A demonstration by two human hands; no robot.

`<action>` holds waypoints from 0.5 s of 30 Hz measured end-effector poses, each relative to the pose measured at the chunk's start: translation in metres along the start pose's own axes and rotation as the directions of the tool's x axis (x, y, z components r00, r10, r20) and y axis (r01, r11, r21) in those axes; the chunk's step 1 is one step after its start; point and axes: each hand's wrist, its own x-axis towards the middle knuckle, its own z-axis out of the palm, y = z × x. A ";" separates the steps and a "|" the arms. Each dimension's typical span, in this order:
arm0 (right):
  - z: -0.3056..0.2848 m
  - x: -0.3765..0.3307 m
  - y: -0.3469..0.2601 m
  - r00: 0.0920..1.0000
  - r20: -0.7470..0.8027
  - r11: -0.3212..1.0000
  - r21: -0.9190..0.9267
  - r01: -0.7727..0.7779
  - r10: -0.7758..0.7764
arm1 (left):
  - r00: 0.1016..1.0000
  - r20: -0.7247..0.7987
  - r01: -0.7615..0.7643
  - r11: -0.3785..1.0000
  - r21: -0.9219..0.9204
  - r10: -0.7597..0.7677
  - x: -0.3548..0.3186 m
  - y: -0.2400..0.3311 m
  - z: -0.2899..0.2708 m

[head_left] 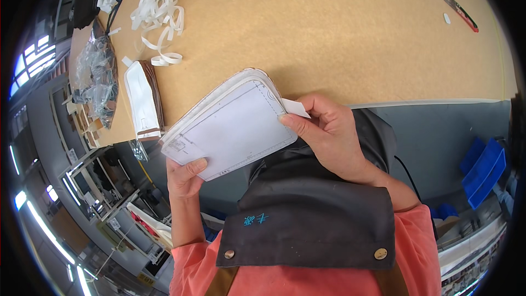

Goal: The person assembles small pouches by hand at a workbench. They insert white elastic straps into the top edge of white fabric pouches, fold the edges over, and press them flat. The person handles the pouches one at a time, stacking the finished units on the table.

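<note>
Over my lap, near the table's front edge, I hold a stack of pale panels with rounded far corners. Its top sheet is white, with printed pattern lines. My left hand grips the stack's lower left corner, thumb on top and fingers hidden beneath. At the right edge, my right hand pinches a small white strip between thumb and fingers. The strip sticks out by the stack's side; whether it is joined to the stack I cannot tell. The thumb tip lies at the edge of the top sheet.
On the table, a narrow brown-edged stack of white pieces lies left, with clear plastic wrapping beyond it. Loose white tape curls farther back. Red-and-black thread snips lie far right. Blue bins stand below at right.
</note>
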 end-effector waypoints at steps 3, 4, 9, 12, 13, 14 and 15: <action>0.000 0.000 0.000 1.000 -0.002 1.000 -0.016 0.011 -0.011 | 1.000 0.006 0.001 1.000 -0.005 -0.001 0.002 0.000 0.001; 0.000 0.000 0.000 1.000 -0.003 1.000 -0.028 0.011 -0.011 | 1.000 0.008 0.001 1.000 -0.007 -0.001 0.002 0.000 0.002; 0.000 -0.001 -0.003 1.000 -0.007 0.997 -0.070 0.023 -0.024 | 1.000 0.021 0.022 1.000 -0.010 -0.022 0.005 -0.001 -0.001; 0.000 0.000 -0.006 0.999 -0.010 0.992 -0.117 0.039 -0.041 | 1.000 0.021 0.021 1.000 -0.007 -0.021 0.008 -0.003 0.000; -0.001 0.000 -0.006 0.999 -0.013 0.991 -0.126 0.035 -0.037 | 1.000 0.022 0.022 1.000 -0.007 -0.022 0.008 -0.004 0.000; -0.001 0.000 -0.007 0.999 -0.017 0.990 -0.136 0.031 -0.034 | 0.999 0.023 0.024 1.000 -0.008 -0.024 0.009 -0.004 0.000; -0.002 0.000 -0.007 0.999 -0.021 0.989 -0.145 0.027 -0.030 | 0.999 0.025 0.022 1.000 -0.013 -0.022 0.009 -0.005 0.001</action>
